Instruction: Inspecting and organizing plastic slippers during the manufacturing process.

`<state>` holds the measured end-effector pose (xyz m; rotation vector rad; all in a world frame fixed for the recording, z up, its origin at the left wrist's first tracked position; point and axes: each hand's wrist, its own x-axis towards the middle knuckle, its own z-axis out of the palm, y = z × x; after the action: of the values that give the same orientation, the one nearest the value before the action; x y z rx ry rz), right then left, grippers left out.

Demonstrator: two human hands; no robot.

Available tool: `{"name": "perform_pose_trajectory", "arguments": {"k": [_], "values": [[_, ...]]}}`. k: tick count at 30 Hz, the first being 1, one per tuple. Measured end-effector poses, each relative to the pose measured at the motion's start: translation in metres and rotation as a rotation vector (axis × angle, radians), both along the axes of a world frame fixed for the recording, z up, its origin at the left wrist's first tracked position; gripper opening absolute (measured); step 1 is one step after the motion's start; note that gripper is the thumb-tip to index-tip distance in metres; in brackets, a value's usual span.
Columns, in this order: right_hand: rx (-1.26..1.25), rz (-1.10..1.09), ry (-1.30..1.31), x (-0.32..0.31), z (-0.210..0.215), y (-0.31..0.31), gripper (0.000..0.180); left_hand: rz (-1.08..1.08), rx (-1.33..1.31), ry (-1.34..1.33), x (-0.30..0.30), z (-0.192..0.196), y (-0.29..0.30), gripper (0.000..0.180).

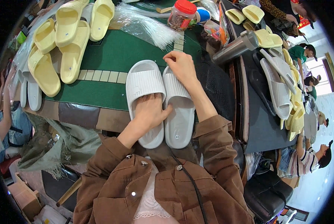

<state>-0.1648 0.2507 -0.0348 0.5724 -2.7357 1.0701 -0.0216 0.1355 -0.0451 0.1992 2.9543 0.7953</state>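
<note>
Two light grey slippers lie side by side at the green table's near edge, toes pointing away from me. My left hand point(149, 112) reaches into the left slipper point(144, 80), its fingers tucked under the ribbed strap and partly hidden. Its thumb stretches across to the inner edge of the right slipper point(180, 123), so the hand holds the pair together. At the toe end of the right slipper, my right hand point(181, 67) is closed, thumb and fingertips drawn together. Whatever is in that pinch is too small to make out.
Yellow slippers point(73, 56) are piled at the left. A bundle of clear plastic strands point(152, 31), a red-lidded jar point(182, 15) and a steel tumbler point(236, 47) stand or lie beyond my hands. More slippers point(279, 89) cover the dark table at right, where several people work.
</note>
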Motion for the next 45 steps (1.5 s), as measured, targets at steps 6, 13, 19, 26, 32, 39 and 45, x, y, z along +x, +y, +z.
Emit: {"name": "perform_pose_trajectory", "arguments": {"k": [6,13,19,26,32,39,45], "values": [[0.08,0.093,-0.107,0.003,-0.001,-0.02,0.02,-0.003,0.003,0.079,0.001,-0.006,-0.002,0.055],[-0.024,0.109,-0.035,0.0,-0.003,-0.017,0.016,-0.036,-0.002,-0.159,-0.003,0.014,-0.005,0.059],[-0.233,0.081,-0.018,0.015,0.008,0.002,0.015,-0.221,0.019,0.435,0.019,0.022,-0.025,0.043],[-0.667,0.078,-0.189,0.039,0.019,0.008,0.014,-0.022,0.373,0.337,-0.024,0.066,-0.035,0.019],[-0.791,-0.031,-0.1,0.032,0.001,0.006,0.013,-0.083,0.589,0.269,-0.106,0.032,-0.023,0.013],[-0.778,-0.087,-0.108,0.033,-0.002,0.009,0.014,0.026,0.718,0.164,-0.114,0.019,-0.011,0.015],[-0.717,-0.062,-0.05,0.036,-0.004,0.005,0.015,0.039,0.731,0.186,-0.111,0.013,-0.017,0.016]]}}
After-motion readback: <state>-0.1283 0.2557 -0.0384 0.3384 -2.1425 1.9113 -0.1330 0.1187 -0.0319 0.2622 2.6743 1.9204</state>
